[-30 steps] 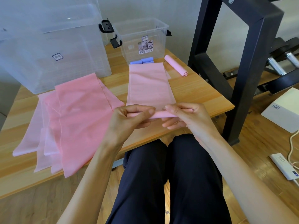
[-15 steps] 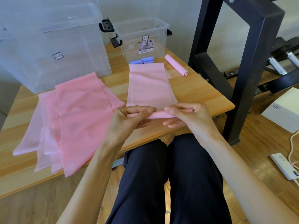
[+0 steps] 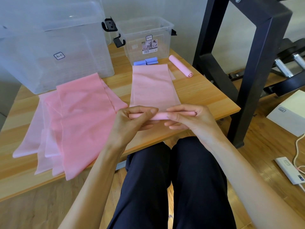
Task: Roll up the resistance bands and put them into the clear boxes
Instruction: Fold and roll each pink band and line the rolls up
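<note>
A light pink resistance band (image 3: 152,86) lies flat on the wooden table (image 3: 206,96), its near end wound into a thin roll at the table's front edge. My left hand (image 3: 133,120) pinches the roll's left part and my right hand (image 3: 186,118) grips its right part. A finished pink roll (image 3: 180,66) lies to the right of the small clear box (image 3: 145,38). Blue rolls (image 3: 146,61) show at that box's base. Several pink bands (image 3: 74,119) are spread in a pile to the left. A large clear box (image 3: 54,45) stands at the back left.
A black metal frame (image 3: 247,63) stands right of the table. On the floor to the right are a white box (image 3: 290,113), a white power strip (image 3: 290,171) with a cable, and dumbbells (image 3: 290,63). My dark-trousered legs sit under the table's front edge.
Both hands have turned the roll a little further along the band; the flat part looks slightly shorter. Nothing else has moved.
</note>
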The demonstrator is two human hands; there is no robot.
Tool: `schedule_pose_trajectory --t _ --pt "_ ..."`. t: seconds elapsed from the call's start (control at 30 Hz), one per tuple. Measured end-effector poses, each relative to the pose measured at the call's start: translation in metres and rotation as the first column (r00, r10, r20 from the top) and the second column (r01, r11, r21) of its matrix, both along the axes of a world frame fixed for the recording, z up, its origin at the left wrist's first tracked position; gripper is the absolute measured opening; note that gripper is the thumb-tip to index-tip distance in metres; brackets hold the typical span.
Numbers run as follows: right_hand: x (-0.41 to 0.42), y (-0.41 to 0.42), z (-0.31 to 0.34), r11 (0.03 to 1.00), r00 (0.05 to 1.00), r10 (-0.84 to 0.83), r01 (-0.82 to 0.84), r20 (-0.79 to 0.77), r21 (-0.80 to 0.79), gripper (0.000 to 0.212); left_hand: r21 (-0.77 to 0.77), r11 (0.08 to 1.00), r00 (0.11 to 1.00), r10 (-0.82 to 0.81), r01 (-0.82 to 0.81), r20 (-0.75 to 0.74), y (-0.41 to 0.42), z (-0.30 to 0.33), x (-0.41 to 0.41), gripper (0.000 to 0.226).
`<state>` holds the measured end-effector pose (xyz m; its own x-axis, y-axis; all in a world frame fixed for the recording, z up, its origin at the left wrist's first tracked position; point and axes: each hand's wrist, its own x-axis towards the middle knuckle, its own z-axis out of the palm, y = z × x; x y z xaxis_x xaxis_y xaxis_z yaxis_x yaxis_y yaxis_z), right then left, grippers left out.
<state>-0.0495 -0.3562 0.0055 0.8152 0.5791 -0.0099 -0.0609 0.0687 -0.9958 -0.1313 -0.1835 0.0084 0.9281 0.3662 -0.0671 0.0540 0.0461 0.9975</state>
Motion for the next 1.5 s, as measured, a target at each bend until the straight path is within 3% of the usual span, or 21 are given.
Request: schedule_pose_trajectory --t 0.43,0.63,0.83,1.23,1.37,1.5 --pt "0.0000 -0.0003 -0.0023 0.999 0.999 -0.042 0.043 0.011 -0.025 0.018 0.056 0.997 0.998 -0.063 0.061 0.030 0.0024 -0.0036 -0.0020 0.021" --pt "-0.0009 0.0004 -0.0033 1.000 1.000 -0.008 0.008 -0.001 -0.005 0.021 0.001 1.000 1.000 -0.004 0.004 0.010 0.0009 -0.0040 0.0001 0.012" --pt "-0.0021 0.0018 -0.0055 0.998 0.998 -0.056 0.055 -0.019 -0.019 0.020 0.042 0.999 1.000 -0.004 0.004 0.020 -0.0012 -0.0051 0.0002 0.010" --pt "-0.0018 -0.0004 -0.0049 1.000 1.000 0.014 -0.014 -0.005 0.009 0.024 -0.007 1.000 0.999 0.027 -0.027 0.033 0.0010 -0.0062 -0.0013 0.012" --pt "-0.0021 -0.0003 -0.0055 0.999 0.999 -0.044 0.044 0.001 0.003 0.022 0.027 0.999 0.999 -0.022 0.021 0.044 0.0013 -0.0062 -0.0026 0.020" --pt "-0.0029 0.0011 -0.0054 1.000 1.000 -0.006 0.007 -0.013 0.017 0.024 -0.011 1.000 0.999 0.022 -0.021 0.024 0.0008 -0.0066 -0.0014 0.011"
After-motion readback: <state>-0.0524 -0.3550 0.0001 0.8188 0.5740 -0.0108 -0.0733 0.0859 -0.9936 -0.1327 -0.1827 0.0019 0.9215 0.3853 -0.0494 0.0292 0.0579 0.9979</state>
